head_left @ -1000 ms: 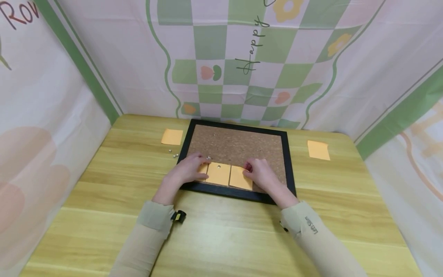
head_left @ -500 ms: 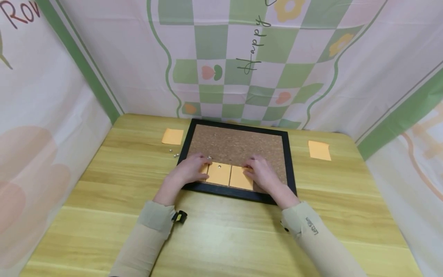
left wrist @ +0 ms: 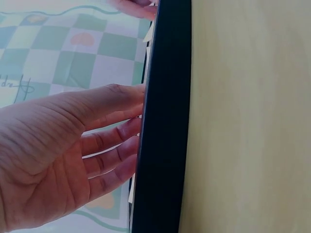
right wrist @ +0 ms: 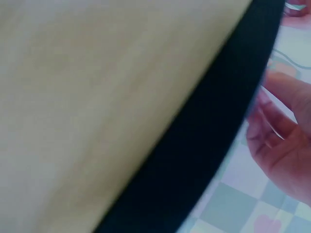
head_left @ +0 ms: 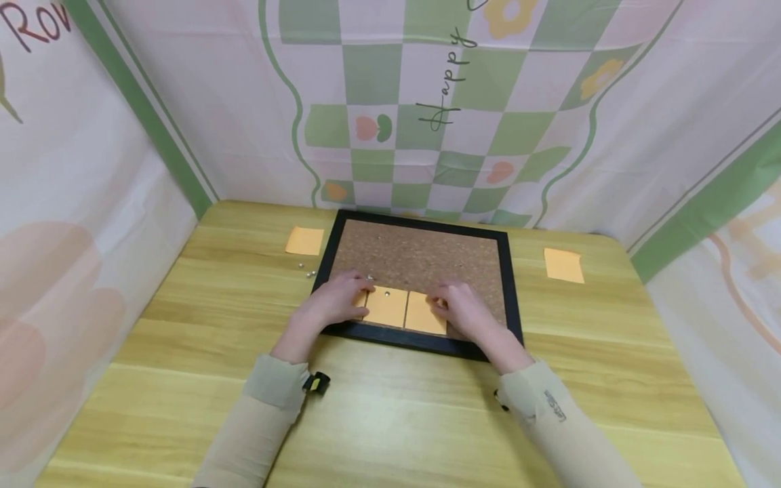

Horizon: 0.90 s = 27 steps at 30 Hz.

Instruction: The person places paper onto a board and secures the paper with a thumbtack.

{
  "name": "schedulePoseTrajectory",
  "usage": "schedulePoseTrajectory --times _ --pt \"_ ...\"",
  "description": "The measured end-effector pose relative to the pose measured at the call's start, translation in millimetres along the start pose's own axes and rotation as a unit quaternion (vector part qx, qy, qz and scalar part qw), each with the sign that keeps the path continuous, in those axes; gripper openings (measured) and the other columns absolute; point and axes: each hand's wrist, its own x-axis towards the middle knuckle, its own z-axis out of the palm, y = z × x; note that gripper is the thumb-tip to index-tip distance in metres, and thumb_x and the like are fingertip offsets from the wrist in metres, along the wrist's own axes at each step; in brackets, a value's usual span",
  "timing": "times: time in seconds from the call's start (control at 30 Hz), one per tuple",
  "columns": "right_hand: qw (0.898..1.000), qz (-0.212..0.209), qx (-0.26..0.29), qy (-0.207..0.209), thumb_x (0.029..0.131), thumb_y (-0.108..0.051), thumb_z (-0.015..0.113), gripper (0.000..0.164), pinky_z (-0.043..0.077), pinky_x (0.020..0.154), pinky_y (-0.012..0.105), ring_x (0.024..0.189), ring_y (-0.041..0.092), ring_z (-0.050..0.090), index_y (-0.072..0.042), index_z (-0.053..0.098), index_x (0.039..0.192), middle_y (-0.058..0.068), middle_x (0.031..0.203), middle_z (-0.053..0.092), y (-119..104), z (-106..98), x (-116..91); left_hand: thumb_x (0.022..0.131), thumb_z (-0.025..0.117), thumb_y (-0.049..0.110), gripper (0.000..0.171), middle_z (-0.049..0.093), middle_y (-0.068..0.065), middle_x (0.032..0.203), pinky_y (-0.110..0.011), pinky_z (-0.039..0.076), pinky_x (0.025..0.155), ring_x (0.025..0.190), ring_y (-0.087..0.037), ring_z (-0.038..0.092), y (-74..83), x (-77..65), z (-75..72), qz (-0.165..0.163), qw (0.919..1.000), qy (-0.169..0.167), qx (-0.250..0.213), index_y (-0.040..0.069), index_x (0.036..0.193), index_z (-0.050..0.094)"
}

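A cork board (head_left: 421,251) in a black frame lies on the table. Orange sticky notes stand in a row along its near edge: a middle note (head_left: 386,309) with a silver pushpin (head_left: 387,294) near its top, a right note (head_left: 422,316) and a left one mostly hidden by my left hand (head_left: 332,298). That hand rests there, its fingers fairly straight in the left wrist view; a small silver pin (head_left: 369,278) lies by its index fingertip. My right hand (head_left: 462,308), fingers curled, pinches the right note by its right side. The frame hides its fingertips in the right wrist view.
Left of the board lie a loose orange note (head_left: 304,240) and several silver pins (head_left: 308,274) on the wooden table (head_left: 183,352). Another orange note (head_left: 564,265) lies to the right. A patterned cloth (head_left: 421,88) hangs behind.
The right note, slightly raised at its right side a second ago, lies flatter against the cork. My right hand has shifted slightly; my left hand stays in place.
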Motion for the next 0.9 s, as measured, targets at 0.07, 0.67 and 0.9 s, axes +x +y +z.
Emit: schedulePoseTrajectory --times 0.07,0.67,0.9 --pt "1.0 -0.004 0.002 -0.016 0.086 -0.006 0.076 0.014 0.057 0.071 0.037 0.08 0.02 0.065 -0.005 0.077 0.101 0.009 0.097 0.071 -0.7 -3.6 -3.6 0.09 0.075 0.031 0.047 0.058 -0.009 0.139 -0.044 0.046 0.108 0.127 -0.028 0.055 0.1 -0.3 -0.3 0.003 1.0 0.0 -0.002 0.014 0.133 0.064" --pt "0.997 -0.01 -0.04 -0.067 0.087 0.003 0.071 0.044 0.051 0.098 0.05 0.121 0.037 0.054 -0.007 0.065 0.13 0.021 0.132 0.057 -23.5 -5.9 -29.5 0.091 0.074 0.032 0.05 0.056 -0.01 0.14 -0.047 0.045 0.109 0.129 -0.029 0.053 2.1 -4.2 -2.7 -0.003 0.9999 -0.005 -0.013 0.015 0.136 0.061" --pt "0.997 -0.006 -0.039 -0.062 0.086 0.003 0.073 0.044 0.05 0.101 0.051 0.124 0.039 0.054 -0.003 0.064 0.129 0.022 0.137 0.056 -22.9 -5.3 -33.8 0.092 0.073 0.028 0.046 0.062 -0.011 0.134 -0.045 0.048 0.105 0.121 -0.028 0.058 -7.3 -1.9 -3.1 0.035 0.9988 0.004 -0.033 0.012 0.134 0.062"
